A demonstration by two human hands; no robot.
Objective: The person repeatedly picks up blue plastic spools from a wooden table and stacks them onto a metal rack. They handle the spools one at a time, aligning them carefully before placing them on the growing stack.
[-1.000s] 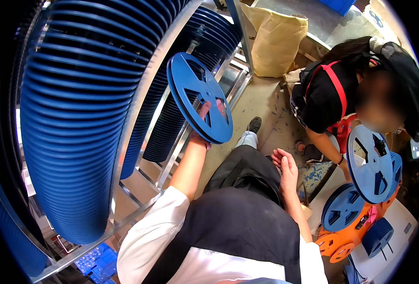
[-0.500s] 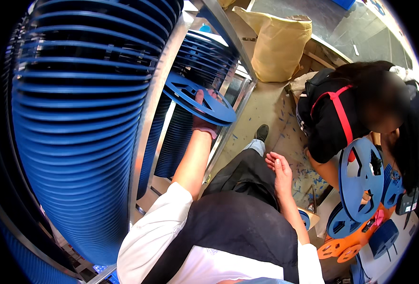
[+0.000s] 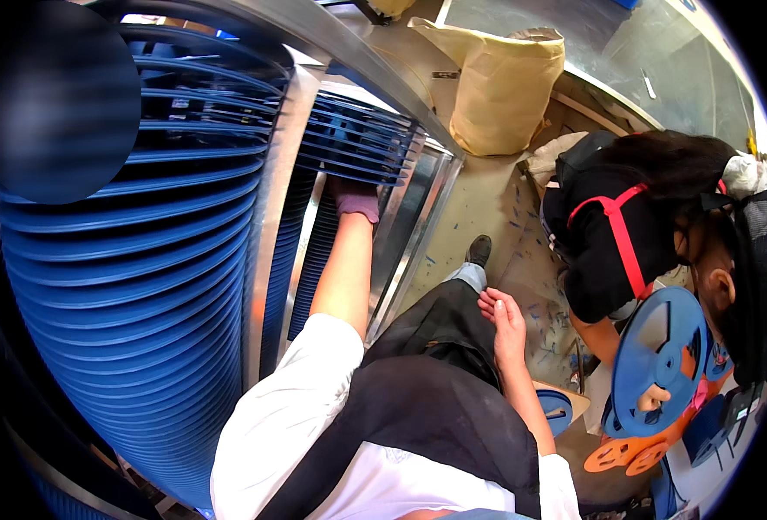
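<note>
My left hand (image 3: 351,188) reaches into a metal rack, below the upper discs of a stack of blue reels (image 3: 357,143). Its wrist wears a pink band, and its fingers are hidden by the discs and shadow, so I cannot see whether a reel is in them. My right hand (image 3: 506,325) hangs over my dark trousers with nothing in it, fingers loosely extended. Left of the rack's upright (image 3: 272,217) rises a taller column of blue reels (image 3: 140,295), its discs tightly spaced lower down.
At right a co-worker in black with a red strap (image 3: 622,243) grips a blue reel (image 3: 661,360). Orange reels (image 3: 617,455) lie on the white table there. A tall yellowish sack (image 3: 505,91) stands ahead; blue scraps litter the floor (image 3: 531,286).
My left hand has carried the blue reel from the rack's front into the stack, where hand and reel are now largely hidden. The co-worker's reel has shifted slightly down. My right hand barely moved.
</note>
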